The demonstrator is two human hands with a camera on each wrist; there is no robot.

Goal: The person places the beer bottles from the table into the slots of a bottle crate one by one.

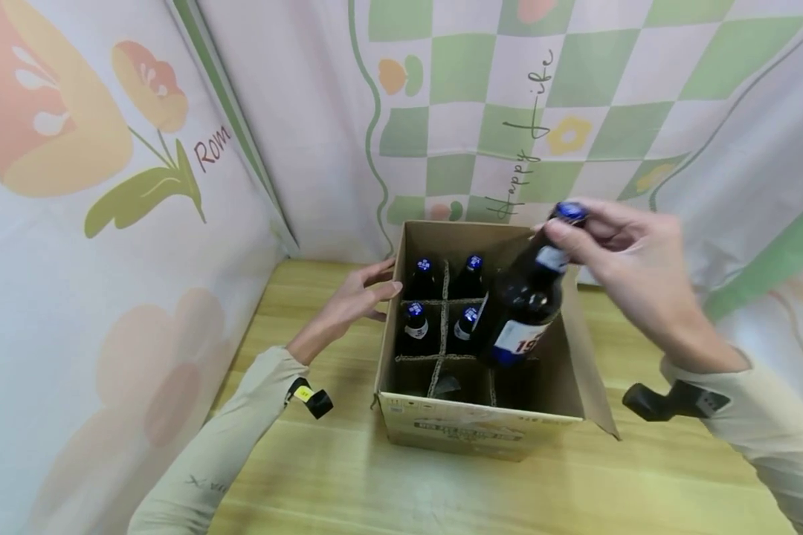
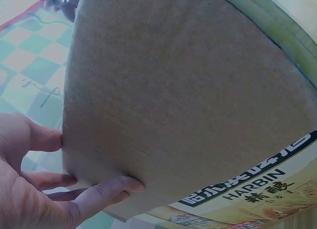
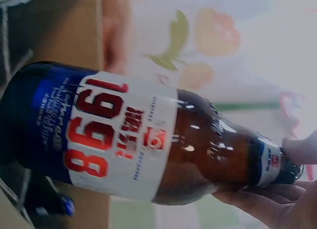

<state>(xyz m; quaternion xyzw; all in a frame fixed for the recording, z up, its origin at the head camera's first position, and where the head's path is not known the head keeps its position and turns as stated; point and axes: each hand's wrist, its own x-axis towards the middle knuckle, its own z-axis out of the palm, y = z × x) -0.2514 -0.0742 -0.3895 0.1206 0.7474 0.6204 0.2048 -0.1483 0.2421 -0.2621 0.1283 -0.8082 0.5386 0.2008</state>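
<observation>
My right hand (image 1: 632, 256) grips a dark brown beer bottle (image 1: 518, 305) by its neck, just below the blue cap. The bottle hangs tilted over the cardboard box (image 1: 455, 427), its base toward the box's middle. Red "1998" stands on its white label (image 3: 121, 125) in the right wrist view. Against the box's left side rests my left hand (image 1: 355, 297), its fingertips touching the cardboard flap (image 2: 173, 90) near its edge. Inside, several blue-capped bottles (image 1: 416, 327) stand upright in the left and middle cells; the held bottle hides part of the cells.
Corrugated dividers (image 1: 444, 327) split the box into cells. A flap (image 1: 592, 364) sticks outward on the right. The box stands on a wooden table (image 1: 321, 475), with a checkered curtain (image 1: 468, 126) close behind and a flowered curtain (image 1: 107, 297) at left.
</observation>
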